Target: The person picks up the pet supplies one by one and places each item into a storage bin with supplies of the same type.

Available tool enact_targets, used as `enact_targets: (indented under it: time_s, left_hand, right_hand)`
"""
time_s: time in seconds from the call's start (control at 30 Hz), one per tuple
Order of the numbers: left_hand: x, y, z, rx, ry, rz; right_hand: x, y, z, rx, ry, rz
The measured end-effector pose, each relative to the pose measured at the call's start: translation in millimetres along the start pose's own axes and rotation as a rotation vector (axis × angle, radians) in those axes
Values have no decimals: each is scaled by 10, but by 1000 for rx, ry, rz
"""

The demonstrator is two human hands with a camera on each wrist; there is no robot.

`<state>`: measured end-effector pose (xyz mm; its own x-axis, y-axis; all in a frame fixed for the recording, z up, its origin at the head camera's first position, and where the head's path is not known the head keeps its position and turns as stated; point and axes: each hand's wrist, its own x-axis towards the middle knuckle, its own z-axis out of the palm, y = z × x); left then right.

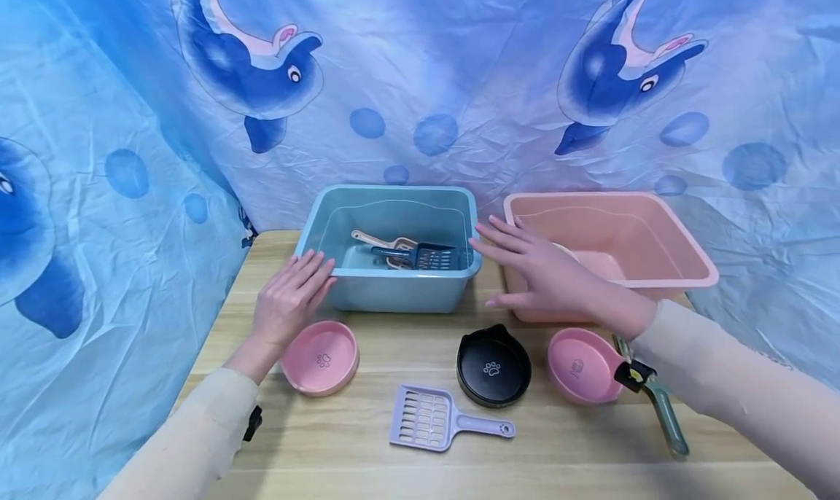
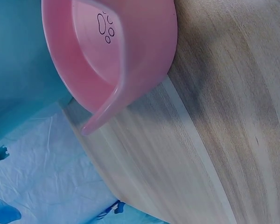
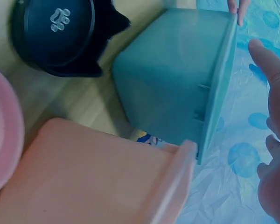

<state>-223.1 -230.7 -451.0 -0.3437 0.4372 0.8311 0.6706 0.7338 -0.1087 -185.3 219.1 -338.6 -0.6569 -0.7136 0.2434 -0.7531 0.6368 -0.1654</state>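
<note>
My left hand [image 1: 289, 303] grips the front left corner of the blue litter box [image 1: 394, 294], with fingers over its rim. Inside that box lie a dark blue litter scoop [image 1: 436, 257] and a pale pink scoop [image 1: 370, 238], overlapping. Fingers spread, my right hand [image 1: 545, 267] hovers by the box's right side and the near left corner of the pink litter box [image 1: 656, 288]. Nothing is held in it. Close below my left wrist sits a pink pet bowl [image 1: 321, 358], whose pointed edge shows in the left wrist view.
In front of the boxes stand a black cat-eared bowl [image 1: 494, 369] and another pink bowl [image 1: 584, 366]. A lilac litter scoop [image 1: 423, 418] lies nearer on the wooden table [image 1: 328, 456]. A green handle [image 1: 666, 416] shows under my right forearm. A dolphin-print cloth [image 1: 407, 70] hangs behind.
</note>
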Motion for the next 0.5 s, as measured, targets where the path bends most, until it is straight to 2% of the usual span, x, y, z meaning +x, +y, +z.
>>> enact_targets:
  time_s: [0.13,0.37,0.5]
  left_hand:
    - [-19,5,-1,-6,-8,-18]
    - [-11,2,13,-14,-15,-10]
    - [-3,-10,21,-17,-23,-12]
  right_hand:
    - [-164,-28,120,-57,32,-54]
    - [-493,-118,312,-133,-3,-50]
    - [-650,-185,429,-183,-4,-76]
